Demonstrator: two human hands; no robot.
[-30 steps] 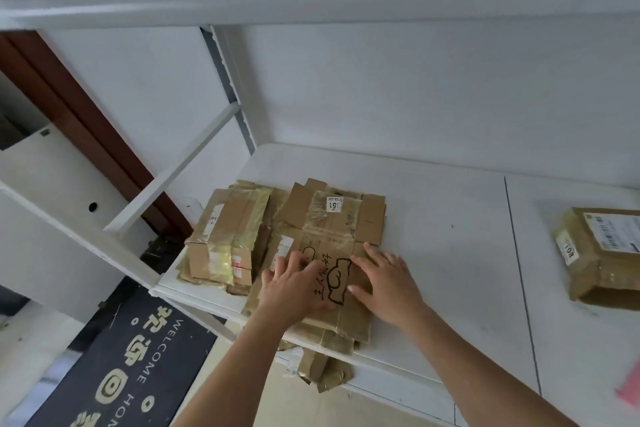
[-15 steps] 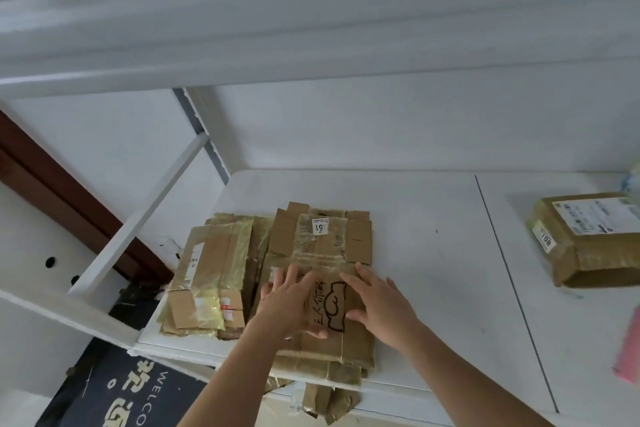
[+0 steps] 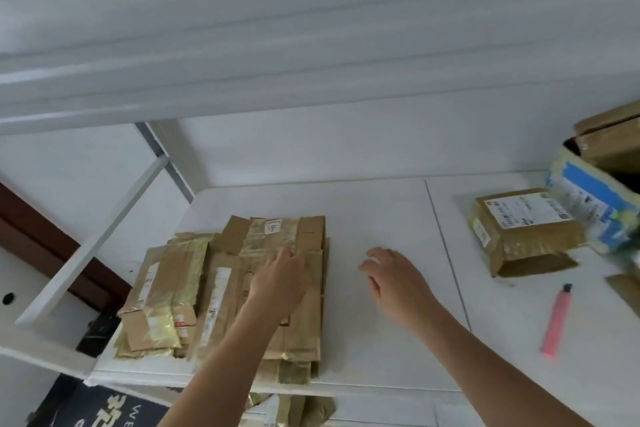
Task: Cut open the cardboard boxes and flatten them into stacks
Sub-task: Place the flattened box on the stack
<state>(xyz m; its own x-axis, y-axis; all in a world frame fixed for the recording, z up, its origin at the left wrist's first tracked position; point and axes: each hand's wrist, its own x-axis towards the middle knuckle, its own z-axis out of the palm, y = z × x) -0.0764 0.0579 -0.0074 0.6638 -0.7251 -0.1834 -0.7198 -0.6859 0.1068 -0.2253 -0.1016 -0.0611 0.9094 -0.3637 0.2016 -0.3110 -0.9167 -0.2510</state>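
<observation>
Off comes the right hand (image 3: 398, 282): half a second ago it pressed the flattened cardboard beside the left one, and now it hovers over bare shelf, just beside the stack's right edge, fingers loosely spread and holding nothing. Left hand (image 3: 278, 282) stays down on the stack, fingers straight and flat against the top sheet, pressing rather than gripping.

Biggest first: the white shelf (image 3: 381, 218) fills the lower half of the view, a seam running down it at about 3 o'clock from the right hand. On it, at 9 o'clock from that hand and directly under the left palm, lies the main stack of flattened boxes (image 3: 304, 322), tape-shiny, its near end reaching the shelf's front lip. Touching it at its own 9 o'clock sits a second flattened pile (image 3: 162, 295), skewed a little. Over at 2 o'clock from the right hand, well apart, an uncut cardboard box (image 3: 519, 232) with a white shipping label rests on the shelf, a blue-and-white parcel (image 3: 588, 204) leaning against its far side. At 4 o'clock from the right hand, near the shelf's right end, lies a pink utility knife (image 3: 557, 322), untouched, well clear of both hands.
</observation>
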